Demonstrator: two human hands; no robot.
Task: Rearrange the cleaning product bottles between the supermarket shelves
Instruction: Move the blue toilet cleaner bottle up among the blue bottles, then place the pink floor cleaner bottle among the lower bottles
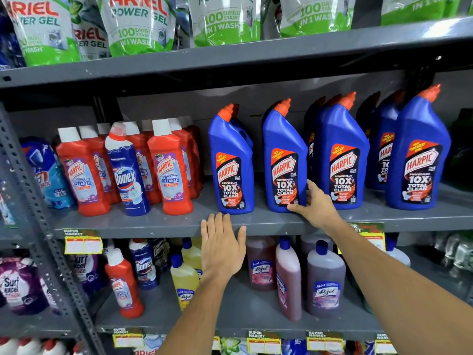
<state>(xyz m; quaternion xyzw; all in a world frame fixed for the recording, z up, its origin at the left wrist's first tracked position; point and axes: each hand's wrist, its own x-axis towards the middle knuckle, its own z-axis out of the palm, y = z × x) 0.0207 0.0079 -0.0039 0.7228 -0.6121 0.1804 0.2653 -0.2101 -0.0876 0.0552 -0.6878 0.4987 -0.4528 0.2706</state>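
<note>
While both arms reach forward: a person faces grey metal supermarket shelving stocked with cleaning products.
Middle shelf (163,222): at chest level; red Harpic bathroom cleaner bottles (171,167) and one Domex bottle (127,172) on its left part, blue Harpic toilet cleaner bottles along its right part.
Right hand (313,203): fingers spread around the lower right side of the second blue Harpic bottle (284,160), thumb at its front bottom corner; it touches the bottle but the grip looks loose, not yet closed.
Left hand (221,245): open and flat, fingers together, empty; fingertips at the front edge of the middle shelf just below the first blue Harpic bottle (231,162).
Task bottle: upright on the middle shelf, near its front edge, with a clear gap to the blue bottle on either side.
Lower shelf (230,313): Lizol bottles (325,280) in yellow, pink and purple, plus a lone red Harpic bottle (124,285) and Domex bottles.
Top shelf (230,57): green and white Ariel Power Gel pouches (139,24).
Doing it well, as a judgement: close the right hand firmly round the bottle's waist, not its base corner, lift straight up before drawing it out, and keep the angled orange cap clear of the shelf above.
Risk: the tall bottle could tip forward off the edge; the free left hand is well placed to steady it.
</note>
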